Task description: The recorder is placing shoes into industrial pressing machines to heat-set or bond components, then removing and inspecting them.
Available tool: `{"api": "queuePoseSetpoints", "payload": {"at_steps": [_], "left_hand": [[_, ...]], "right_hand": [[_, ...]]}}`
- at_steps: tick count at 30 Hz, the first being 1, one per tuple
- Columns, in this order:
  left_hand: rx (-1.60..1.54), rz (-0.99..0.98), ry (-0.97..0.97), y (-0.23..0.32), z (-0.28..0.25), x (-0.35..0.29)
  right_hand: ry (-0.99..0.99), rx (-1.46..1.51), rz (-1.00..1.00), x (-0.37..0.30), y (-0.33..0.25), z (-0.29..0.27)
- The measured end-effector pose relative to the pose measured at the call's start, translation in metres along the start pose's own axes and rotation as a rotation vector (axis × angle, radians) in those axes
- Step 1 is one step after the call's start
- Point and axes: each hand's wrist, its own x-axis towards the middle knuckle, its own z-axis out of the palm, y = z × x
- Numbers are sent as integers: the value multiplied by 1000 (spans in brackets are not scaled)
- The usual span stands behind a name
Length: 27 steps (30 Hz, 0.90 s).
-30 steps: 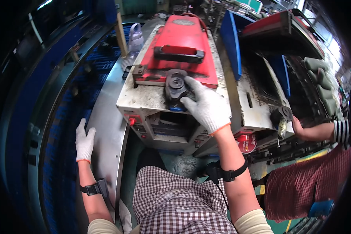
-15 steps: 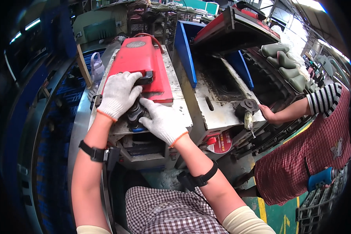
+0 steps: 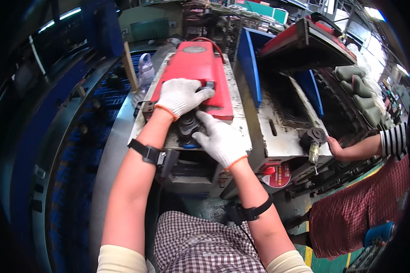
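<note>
A red machine lid lies lowered over a worn white press body. My left hand, in a white knit glove, lies over the lid's front with its fingers closed round a black handle, most of which it covers. Just below the handle, a black latch knob stands at the machine's front. My right hand, gloved alike, is at the knob's right side. Its thumb and forefinger are apart, with the tips close to the knob; whether they touch it I cannot tell.
To the right, a second machine has its red lid raised between blue side panels. A co-worker's hand rests by its black knob. Green boots stand beyond. A lilac bottle and wooden post are at left.
The whole view has shifted, so the machines sit farther right in it. My left hand stays at the handle, and my right stays beside the knob. The lid remains down.
</note>
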Motion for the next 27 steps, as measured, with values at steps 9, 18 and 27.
{"api": "queuePoseSetpoints", "payload": {"at_steps": [9,18,27], "left_hand": [[8,16,31,-5,4,-7],[-89,-64,-15,-4,-4,-5],[-69,-151,81,6,5,-6]], "right_hand": [[3,-17,-8,1,-1,2],[66,-4,-66,-2,3,8],[5,-22,-2,-1,0,6]]}}
